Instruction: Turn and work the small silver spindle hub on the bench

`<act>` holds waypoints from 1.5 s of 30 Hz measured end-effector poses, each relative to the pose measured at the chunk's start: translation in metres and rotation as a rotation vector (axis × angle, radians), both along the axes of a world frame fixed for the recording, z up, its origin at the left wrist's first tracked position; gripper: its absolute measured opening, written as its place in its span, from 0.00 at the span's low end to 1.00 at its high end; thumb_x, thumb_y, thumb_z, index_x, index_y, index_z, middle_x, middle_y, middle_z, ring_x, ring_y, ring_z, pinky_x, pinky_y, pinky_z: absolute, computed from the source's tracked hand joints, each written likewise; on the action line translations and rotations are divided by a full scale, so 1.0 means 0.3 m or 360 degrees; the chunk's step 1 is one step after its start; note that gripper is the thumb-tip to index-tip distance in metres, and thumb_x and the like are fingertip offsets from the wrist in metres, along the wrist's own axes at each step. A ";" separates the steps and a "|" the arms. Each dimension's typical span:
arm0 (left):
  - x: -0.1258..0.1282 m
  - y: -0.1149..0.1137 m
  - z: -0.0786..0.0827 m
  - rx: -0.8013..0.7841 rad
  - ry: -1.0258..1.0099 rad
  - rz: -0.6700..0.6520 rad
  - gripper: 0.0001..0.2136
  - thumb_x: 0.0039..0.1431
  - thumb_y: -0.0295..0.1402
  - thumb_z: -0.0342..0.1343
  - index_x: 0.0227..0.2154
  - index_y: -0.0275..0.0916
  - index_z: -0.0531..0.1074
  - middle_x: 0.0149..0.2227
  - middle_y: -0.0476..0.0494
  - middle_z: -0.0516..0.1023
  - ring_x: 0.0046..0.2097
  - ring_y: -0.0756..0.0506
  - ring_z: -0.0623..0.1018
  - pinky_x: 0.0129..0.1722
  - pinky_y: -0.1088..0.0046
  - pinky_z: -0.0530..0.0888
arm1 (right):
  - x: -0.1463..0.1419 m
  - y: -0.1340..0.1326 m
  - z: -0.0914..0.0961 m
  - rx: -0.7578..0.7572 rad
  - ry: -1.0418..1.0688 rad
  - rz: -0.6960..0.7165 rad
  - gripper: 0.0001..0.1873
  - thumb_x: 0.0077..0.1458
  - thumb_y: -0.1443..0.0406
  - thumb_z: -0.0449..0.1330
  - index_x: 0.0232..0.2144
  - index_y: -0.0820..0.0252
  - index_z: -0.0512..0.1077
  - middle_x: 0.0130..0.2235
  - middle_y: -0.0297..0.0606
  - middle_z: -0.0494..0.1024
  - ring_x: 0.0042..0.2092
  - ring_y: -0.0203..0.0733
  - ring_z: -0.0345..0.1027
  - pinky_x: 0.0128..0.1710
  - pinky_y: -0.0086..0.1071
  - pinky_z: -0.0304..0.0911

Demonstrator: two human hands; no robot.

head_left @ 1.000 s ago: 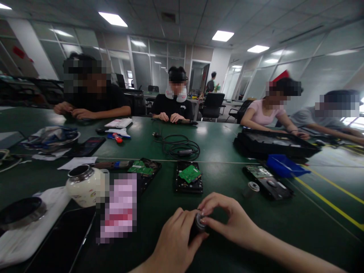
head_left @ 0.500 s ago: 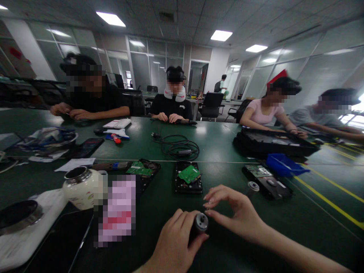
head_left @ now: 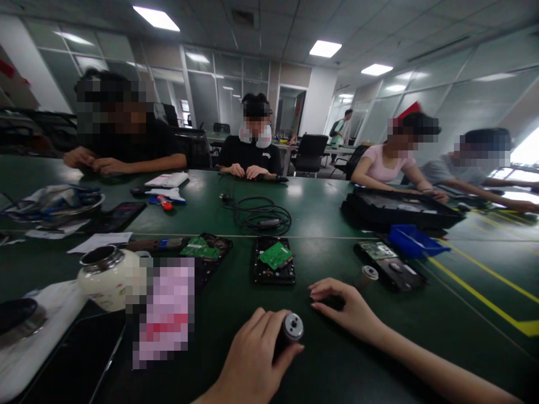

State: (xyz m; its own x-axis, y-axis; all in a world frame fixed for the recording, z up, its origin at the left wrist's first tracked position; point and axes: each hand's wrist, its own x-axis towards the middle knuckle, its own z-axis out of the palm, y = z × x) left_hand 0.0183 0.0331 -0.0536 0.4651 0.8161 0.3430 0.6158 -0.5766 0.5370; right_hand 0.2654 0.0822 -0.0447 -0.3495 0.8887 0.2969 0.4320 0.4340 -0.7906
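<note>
My left hand [head_left: 256, 348] is wrapped round a dark cylinder with a bright metal end, like a small motor [head_left: 293, 327]. The end faces up and shows a dark centre and small holes. To its right, my right hand [head_left: 339, 300] hovers low over the table, thumb and fingertips apart, with nothing visible between them. Beyond that hand stands a second cylinder of the same look [head_left: 370, 273]. An opened hard drive [head_left: 274, 275] with a loose green circuit board [head_left: 275, 255] on it lies ahead of my hands.
Another hard drive [head_left: 219, 261] lies left, and one more [head_left: 396, 272] right beside a blue tray [head_left: 415, 241]. A coiled black cable [head_left: 269, 216], a cream jug [head_left: 109, 280], a phone-like dark slab [head_left: 76, 359] and a black case [head_left: 400, 210] are around. Several people sit opposite.
My right hand has drawn away from the cylinder's end, and its thumb and fingertips are wider apart. My left hand keeps its hold on the cylinder. The view has shifted slightly.
</note>
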 end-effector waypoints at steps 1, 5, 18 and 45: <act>0.000 0.001 0.001 -0.0003 -0.0004 -0.0004 0.17 0.59 0.32 0.60 0.50 0.39 0.66 0.44 0.41 0.77 0.44 0.37 0.76 0.44 0.54 0.75 | -0.008 -0.004 0.012 0.0002 0.0034 -0.0027 0.08 0.54 0.65 0.64 0.38 0.60 0.74 0.41 0.42 0.78 0.43 0.43 0.75 0.44 0.38 0.73; 0.000 0.003 0.003 -0.0019 -0.0030 -0.0015 0.17 0.59 0.31 0.61 0.50 0.40 0.66 0.44 0.43 0.77 0.44 0.38 0.75 0.44 0.55 0.75 | -0.073 -0.047 0.108 0.0201 0.0200 -0.0004 0.05 0.53 0.68 0.66 0.34 0.58 0.73 0.39 0.39 0.79 0.43 0.42 0.74 0.45 0.37 0.71; -0.001 -0.006 0.005 -0.0003 -0.0123 -0.0019 0.16 0.57 0.28 0.62 0.47 0.41 0.67 0.43 0.45 0.77 0.43 0.39 0.75 0.43 0.56 0.75 | -0.196 -0.092 0.189 0.0230 0.0129 0.0352 0.09 0.53 0.74 0.63 0.36 0.57 0.75 0.37 0.36 0.79 0.41 0.38 0.74 0.42 0.33 0.69; 0.001 -0.003 0.024 0.0000 -0.0026 0.0034 0.16 0.58 0.33 0.62 0.48 0.40 0.68 0.42 0.43 0.78 0.42 0.39 0.76 0.41 0.59 0.75 | -0.015 0.028 0.009 0.0214 -0.0112 0.0067 0.07 0.55 0.67 0.63 0.38 0.60 0.74 0.40 0.42 0.78 0.44 0.43 0.74 0.44 0.38 0.71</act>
State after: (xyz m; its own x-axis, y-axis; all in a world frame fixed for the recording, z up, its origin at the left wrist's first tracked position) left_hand 0.0185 0.0321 -0.0464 0.4421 0.8257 0.3503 0.6191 -0.5635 0.5469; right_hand 0.2609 0.0905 -0.0419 -0.4099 0.8268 0.3853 0.4636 0.5526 -0.6926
